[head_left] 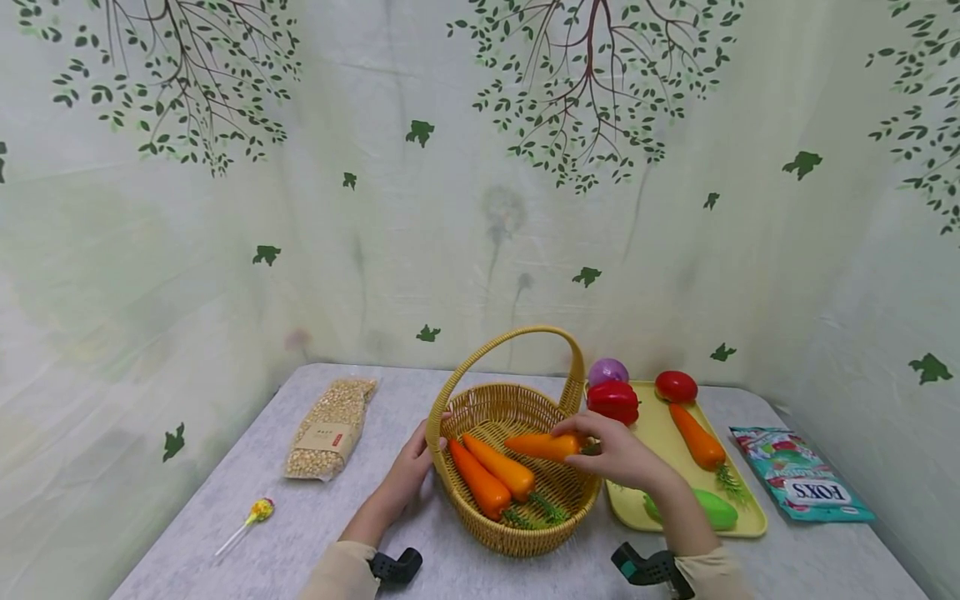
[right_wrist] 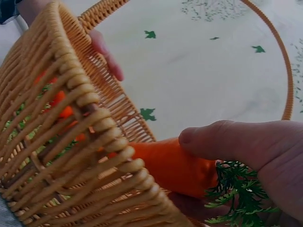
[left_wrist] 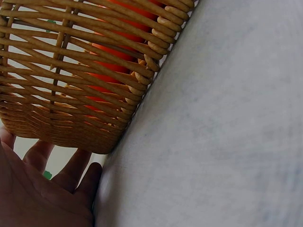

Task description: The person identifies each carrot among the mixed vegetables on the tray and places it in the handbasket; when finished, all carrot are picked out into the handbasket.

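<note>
A wicker basket (head_left: 517,542) with a tall arched handle (head_left: 517,332) stands at the table's middle. My left hand (head_left: 411,471) holds its left side, with fingertips over the rim; in the left wrist view, spread fingers (left_wrist: 71,172) lie along the weave. Between thumb and fingers my right hand (head_left: 618,446) pinches an orange carrot (head_left: 542,447) at its leafy end, tip pointing left over the basket's inside. The right wrist view shows this carrot (right_wrist: 173,165) at the rim. Two more carrots, one deeper orange (head_left: 477,481), one lighter (head_left: 501,468), lie inside the basket.
Right of the basket lies a yellow tray (head_left: 652,450) with a red bell pepper (head_left: 613,403), a red tomato (head_left: 676,387), a carrot (head_left: 697,438) and a green vegetable (head_left: 714,510). A purple onion (head_left: 607,371), teal packet (head_left: 802,479), grain bag (head_left: 330,429) and lollipop (head_left: 260,511) are nearby.
</note>
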`<action>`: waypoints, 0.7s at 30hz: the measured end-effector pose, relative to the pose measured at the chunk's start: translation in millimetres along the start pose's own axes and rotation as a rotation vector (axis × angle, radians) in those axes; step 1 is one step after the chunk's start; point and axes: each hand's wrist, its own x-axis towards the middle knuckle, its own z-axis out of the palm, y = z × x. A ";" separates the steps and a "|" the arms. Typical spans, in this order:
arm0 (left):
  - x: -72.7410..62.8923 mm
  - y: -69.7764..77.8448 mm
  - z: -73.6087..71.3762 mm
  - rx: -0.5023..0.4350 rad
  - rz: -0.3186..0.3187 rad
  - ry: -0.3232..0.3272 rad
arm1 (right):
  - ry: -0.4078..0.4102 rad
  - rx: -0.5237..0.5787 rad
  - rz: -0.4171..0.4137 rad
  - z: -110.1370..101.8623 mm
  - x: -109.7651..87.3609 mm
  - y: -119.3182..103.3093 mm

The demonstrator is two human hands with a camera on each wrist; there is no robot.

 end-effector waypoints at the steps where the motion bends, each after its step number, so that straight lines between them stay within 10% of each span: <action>1: 0.0 -0.1 0.0 -0.001 0.000 -0.001 | 0.002 -0.010 -0.003 1.6 0.9 0.1; 21: 0.1 1.3 0.4 -0.011 -0.008 0.000 | 0.040 -0.102 -0.020 23.9 11.2 -4.1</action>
